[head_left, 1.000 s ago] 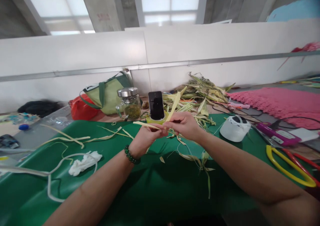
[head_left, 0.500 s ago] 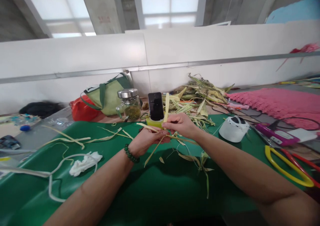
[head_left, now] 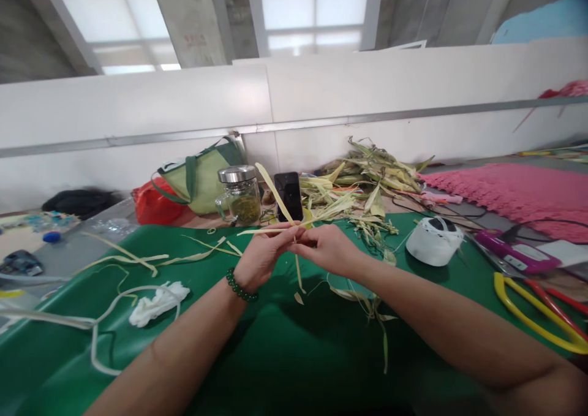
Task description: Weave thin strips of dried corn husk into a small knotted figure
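Pale yellow corn husk strips point(head_left: 274, 192) cross between my two hands, over the green mat. My left hand point(head_left: 265, 253), with a green bead bracelet at the wrist, pinches the strips near their crossing. My right hand point(head_left: 327, 247) meets it from the other side, thumb and fingers closed on the same strips. One strip slants up to the left in front of a black phone point(head_left: 288, 196), another points left, and a narrow end hangs below. The fingers hide the crossing itself.
Behind stand a glass mug point(head_left: 243, 201) with a metal lid and a green bag point(head_left: 204, 183). A heap of corn husks point(head_left: 367, 168) lies at the back. To the right are a white spool point(head_left: 434, 241), a purple power strip point(head_left: 517, 250) and yellow-handled scissors point(head_left: 533, 309). White tubing point(head_left: 94, 336) lies left.
The upright strip now leans to the upper left, and the hanging end has swung from lower left to nearly straight down. My right hand has come lower, close against my left.
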`<state>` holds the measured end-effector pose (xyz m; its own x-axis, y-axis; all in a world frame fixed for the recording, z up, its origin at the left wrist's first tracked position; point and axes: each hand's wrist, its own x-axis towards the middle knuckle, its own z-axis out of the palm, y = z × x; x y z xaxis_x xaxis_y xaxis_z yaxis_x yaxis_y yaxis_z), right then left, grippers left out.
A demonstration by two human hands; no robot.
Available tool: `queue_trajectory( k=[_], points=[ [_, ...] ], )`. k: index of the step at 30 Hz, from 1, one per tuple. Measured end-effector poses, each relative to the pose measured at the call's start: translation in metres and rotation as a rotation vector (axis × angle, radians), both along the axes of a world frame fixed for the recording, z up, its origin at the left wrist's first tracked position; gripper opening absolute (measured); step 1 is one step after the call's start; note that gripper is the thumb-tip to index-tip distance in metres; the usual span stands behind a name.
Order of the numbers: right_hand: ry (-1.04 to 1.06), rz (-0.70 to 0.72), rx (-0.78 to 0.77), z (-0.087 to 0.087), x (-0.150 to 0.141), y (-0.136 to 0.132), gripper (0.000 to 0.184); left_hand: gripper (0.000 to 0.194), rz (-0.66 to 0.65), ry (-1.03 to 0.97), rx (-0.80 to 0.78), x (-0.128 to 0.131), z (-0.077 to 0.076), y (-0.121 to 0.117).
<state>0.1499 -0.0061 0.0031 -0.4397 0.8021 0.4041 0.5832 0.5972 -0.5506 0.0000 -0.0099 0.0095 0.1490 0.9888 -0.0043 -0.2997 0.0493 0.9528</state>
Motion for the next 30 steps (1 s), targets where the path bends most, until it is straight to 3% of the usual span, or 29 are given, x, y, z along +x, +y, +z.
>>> queue_trajectory(
  k=[4, 9, 15, 21, 26, 30],
  points=[
    [0.174, 0.096, -0.125, -0.011, -0.006, 0.006, 0.023, 0.031, 0.054, -0.044, 0.004, 0.003, 0.002, -0.002],
    [0.231, 0.114, -0.134, -0.017, -0.011, 0.007, 0.023, 0.027, 0.064, -0.094, -0.019, 0.005, 0.005, -0.005],
    [0.220, 0.179, -0.287, -0.004, -0.005, 0.002, 0.026, 0.028, 0.068, 0.029, 0.069, 0.002, 0.003, -0.003],
    [0.072, 0.180, -0.147, 0.012, 0.009, 0.000, 0.027, 0.024, 0.119, 0.148, 0.194, -0.003, 0.004, 0.000],
    [0.095, 0.164, -0.178, 0.007, 0.006, 0.003, 0.027, 0.037, 0.035, 0.080, 0.112, -0.003, 0.003, 0.002],
    [0.097, 0.184, -0.159, 0.005, 0.003, -0.002, 0.031, 0.036, 0.066, 0.109, 0.141, -0.002, 0.003, 0.000]
  ],
)
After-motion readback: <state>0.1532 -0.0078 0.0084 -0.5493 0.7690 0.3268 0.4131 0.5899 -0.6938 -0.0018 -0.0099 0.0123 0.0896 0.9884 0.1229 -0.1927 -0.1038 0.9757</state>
